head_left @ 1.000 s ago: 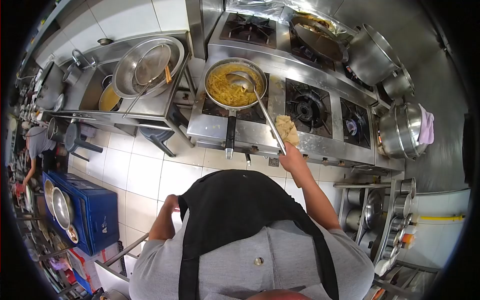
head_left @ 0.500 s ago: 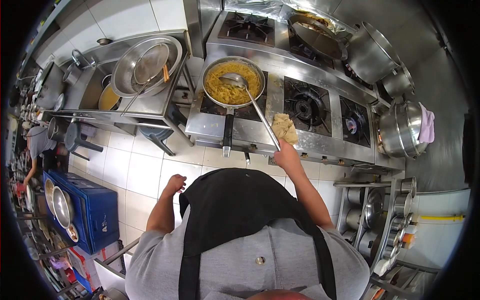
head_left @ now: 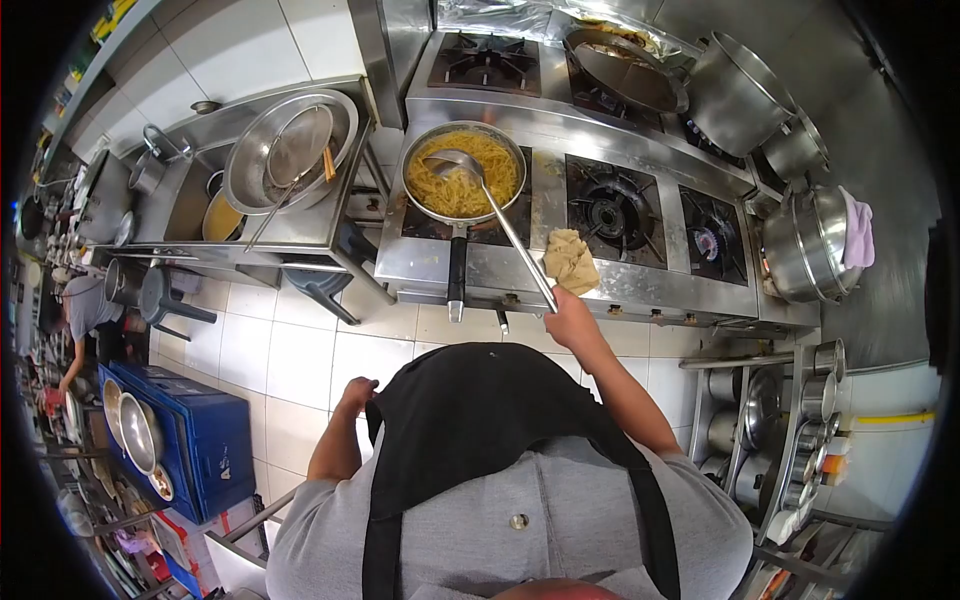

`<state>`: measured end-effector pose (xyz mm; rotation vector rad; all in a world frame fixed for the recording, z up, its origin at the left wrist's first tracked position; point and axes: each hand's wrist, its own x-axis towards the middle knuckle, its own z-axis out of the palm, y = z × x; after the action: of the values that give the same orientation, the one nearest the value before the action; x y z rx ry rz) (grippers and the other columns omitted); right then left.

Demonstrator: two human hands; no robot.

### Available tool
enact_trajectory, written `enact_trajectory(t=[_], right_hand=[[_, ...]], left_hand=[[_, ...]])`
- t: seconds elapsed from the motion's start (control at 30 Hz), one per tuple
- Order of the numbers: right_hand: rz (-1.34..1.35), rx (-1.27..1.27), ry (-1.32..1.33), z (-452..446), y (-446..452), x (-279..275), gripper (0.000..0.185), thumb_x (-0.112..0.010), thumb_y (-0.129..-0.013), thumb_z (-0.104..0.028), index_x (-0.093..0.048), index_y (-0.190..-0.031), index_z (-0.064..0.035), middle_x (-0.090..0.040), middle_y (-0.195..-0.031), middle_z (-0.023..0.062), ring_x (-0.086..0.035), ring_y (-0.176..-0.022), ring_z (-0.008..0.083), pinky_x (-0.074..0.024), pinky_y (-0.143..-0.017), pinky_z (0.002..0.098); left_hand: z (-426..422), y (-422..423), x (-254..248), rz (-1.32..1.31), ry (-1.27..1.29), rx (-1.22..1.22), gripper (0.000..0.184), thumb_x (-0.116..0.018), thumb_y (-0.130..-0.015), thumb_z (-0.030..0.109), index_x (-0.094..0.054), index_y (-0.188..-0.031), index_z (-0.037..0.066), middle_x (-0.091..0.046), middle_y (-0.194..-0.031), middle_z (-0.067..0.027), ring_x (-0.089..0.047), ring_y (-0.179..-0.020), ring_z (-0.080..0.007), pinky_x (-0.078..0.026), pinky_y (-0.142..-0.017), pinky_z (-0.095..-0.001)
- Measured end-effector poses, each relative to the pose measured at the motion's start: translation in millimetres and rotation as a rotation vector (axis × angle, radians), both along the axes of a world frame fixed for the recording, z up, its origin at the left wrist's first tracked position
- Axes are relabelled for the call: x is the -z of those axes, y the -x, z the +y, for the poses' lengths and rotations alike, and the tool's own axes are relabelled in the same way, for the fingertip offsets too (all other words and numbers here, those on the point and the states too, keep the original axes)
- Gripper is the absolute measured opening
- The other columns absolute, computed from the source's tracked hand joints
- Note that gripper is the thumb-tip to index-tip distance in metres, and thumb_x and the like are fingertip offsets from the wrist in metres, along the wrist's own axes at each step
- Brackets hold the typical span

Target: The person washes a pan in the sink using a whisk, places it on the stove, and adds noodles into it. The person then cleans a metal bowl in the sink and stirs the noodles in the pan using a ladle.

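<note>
My right hand (head_left: 572, 320) is wrapped round the end of a long metal ladle (head_left: 509, 222). The ladle's bowl rests among yellow noodles (head_left: 490, 150) in a frying pan (head_left: 457, 268). The pan sits on the front left burner, its black handle pointing toward me. Beside my right hand, a folded tan cloth (head_left: 571, 260) lies on the stove's front edge. My left hand (head_left: 357, 394) hangs low by the black apron (head_left: 470, 420), empty, its fingers loosely bent and partly hidden.
A lit burner (head_left: 706, 243) is at the stove's right. Large pots (head_left: 740, 95) and a wok (head_left: 625, 75) stand behind. On the left, a sink counter (head_left: 300, 228) carries a steel bowl (head_left: 238, 190) with a strainer (head_left: 300, 145). A blue box (head_left: 215, 440) and another person (head_left: 90, 305) are farther left.
The ladle's bowl has shifted slightly left within the noodles. My left hand has lowered and come closer to the apron. The whole view has tilted a little.
</note>
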<state>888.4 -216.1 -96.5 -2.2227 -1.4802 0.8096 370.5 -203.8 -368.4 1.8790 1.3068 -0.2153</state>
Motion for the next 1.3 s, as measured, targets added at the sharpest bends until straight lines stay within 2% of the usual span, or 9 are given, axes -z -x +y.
enact_trajectory(t=[0.33, 0.53, 0.63, 0.7, 0.8, 1.0, 1.1, 1.23, 1.3], right_hand=[[-0.139, 0.008, -0.025, 16, -5, 8, 0.023, -0.060, -0.080, -0.007, -0.056, -0.102, -0.0005, -0.065, -0.094, 0.0265, -0.063, -0.093, 0.0447, -0.0482, -0.080, 0.0514], [-0.087, -0.015, -0.071, 26, -18, -4, 0.024, -0.059, -0.081, -0.008, -0.055, -0.104, -0.0011, -0.066, -0.093, 0.0265, -0.063, -0.092, 0.0451, -0.0480, -0.080, 0.0518], [-0.098, 0.020, -0.092, 29, -16, -31, 0.024, -0.059, -0.080, -0.008, -0.055, -0.103, -0.0009, -0.065, -0.092, 0.0269, -0.063, -0.092, 0.0454, -0.0477, -0.080, 0.0516], [-0.093, 0.028, -0.125, 33, -14, -40, 0.025, -0.058, -0.079, -0.008, -0.056, -0.103, -0.0008, -0.065, -0.092, 0.0270, -0.062, -0.092, 0.0455, -0.0475, -0.081, 0.0512], [-0.073, 0.028, -0.164, 48, -22, -29, 0.025, -0.059, -0.078, -0.008, -0.057, -0.102, 0.0003, -0.065, -0.090, 0.0268, -0.063, -0.089, 0.0445, -0.0483, -0.079, 0.0498], [-0.090, 0.026, -0.144, 73, -28, -2, 0.023, -0.058, -0.078, -0.007, -0.059, -0.099, 0.0017, -0.065, -0.086, 0.0272, -0.064, -0.087, 0.0428, -0.0493, -0.077, 0.0480], [0.009, -0.001, -0.068, 76, -21, 5, 0.023, -0.056, -0.077, -0.007, -0.059, -0.098, 0.0023, -0.064, -0.086, 0.0282, -0.064, -0.087, 0.0429, -0.0490, -0.077, 0.0472], [0.225, 0.006, 0.024, 70, -16, 2, 0.022, -0.057, -0.075, -0.007, -0.058, -0.095, 0.0031, -0.064, -0.083, 0.0269, -0.065, -0.081, 0.0415, -0.0488, -0.075, 0.0451], [0.235, 0.017, 0.038, 59, -12, -12, 0.022, -0.057, -0.075, -0.007, -0.058, -0.094, 0.0031, -0.064, -0.084, 0.0265, -0.064, -0.082, 0.0412, -0.0488, -0.076, 0.0449]], left_hand=[[4, -18, -24, -0.202, 0.288, -0.622, 0.030, -0.061, -0.089, 0.023, -0.063, -0.092, -0.006, -0.068, -0.078, -0.0164, -0.067, -0.068, -0.0241, -0.054, -0.061, -0.0368], [9, 0, -10, -0.141, 0.164, -0.263, 0.031, -0.061, -0.088, 0.024, -0.063, -0.094, -0.006, -0.069, -0.081, -0.0166, -0.067, -0.067, -0.0246, -0.054, -0.058, -0.0370], [15, 1, 1, 0.005, -0.296, 0.350, 0.031, -0.061, -0.088, 0.024, -0.063, -0.095, -0.007, -0.069, -0.083, -0.0169, -0.067, -0.067, -0.0249, -0.054, -0.057, -0.0369], [8, -8, -10, -0.262, 0.393, -0.688, 0.032, -0.060, -0.088, 0.024, -0.064, -0.095, -0.007, -0.069, -0.084, -0.0170, -0.067, -0.068, -0.0253, -0.055, -0.058, -0.0374], [9, -11, -6, -0.323, 0.407, -0.726, 0.032, -0.060, -0.088, 0.023, -0.064, -0.095, -0.007, -0.068, -0.085, -0.0165, -0.067, -0.068, -0.0249, -0.056, -0.059, -0.0372], [18, -15, -15, -0.216, 0.120, -0.289, 0.032, -0.064, -0.086, 0.024, -0.065, -0.095, -0.007, -0.068, -0.083, -0.0156, -0.065, -0.067, -0.0226, -0.054, -0.060, -0.0344], [17, -29, -36, -0.162, 0.337, -0.704, 0.034, -0.063, -0.088, 0.026, -0.065, -0.096, -0.006, -0.068, -0.086, -0.0149, -0.067, -0.071, -0.0235, -0.055, -0.062, -0.0349], [13, -12, 6, -0.226, 0.370, -0.699, 0.032, -0.065, -0.085, 0.026, -0.067, -0.101, -0.002, -0.068, -0.090, -0.0146, -0.068, -0.082, -0.0257, -0.056, -0.063, -0.0363], [14, -2, 24, -0.177, 0.144, -0.173, 0.033, -0.066, -0.080, 0.025, -0.069, -0.106, 0.005, -0.069, -0.097, -0.0167, -0.068, -0.093, -0.0309, -0.057, -0.072, -0.0395]])
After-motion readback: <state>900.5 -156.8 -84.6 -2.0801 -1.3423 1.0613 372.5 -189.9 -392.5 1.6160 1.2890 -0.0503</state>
